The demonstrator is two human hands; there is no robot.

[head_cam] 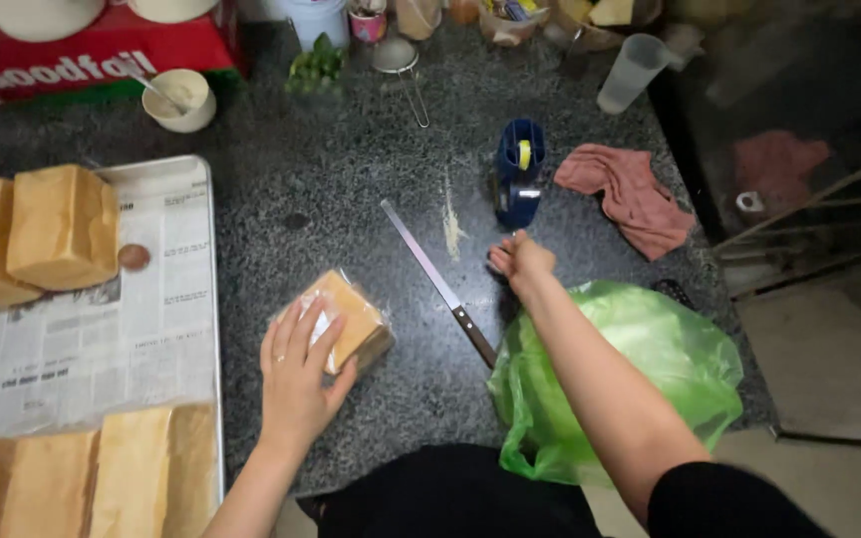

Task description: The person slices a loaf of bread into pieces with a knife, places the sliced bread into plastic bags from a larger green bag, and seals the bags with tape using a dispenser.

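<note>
My left hand [298,371] rests flat on a small block of sliced bread wrapped in clear plastic [356,321], which lies on the dark granite counter [351,199]. My right hand [518,261] is stretched forward, fingers curled, just below a blue tape dispenser [519,171] with a yellow roll in it. Whether the fingers pinch anything is too small to tell. A long bread knife [437,282] with a dark handle lies diagonally on the counter between my two hands.
A metal tray [209,299] lined with newspaper holds several bread loaves [62,227] at left. A green plastic bag [640,369] bulges under my right arm. A pink cloth [630,194], plastic cup [632,72], strainer [399,58], small bowl [179,98] and red box [82,55] sit farther back.
</note>
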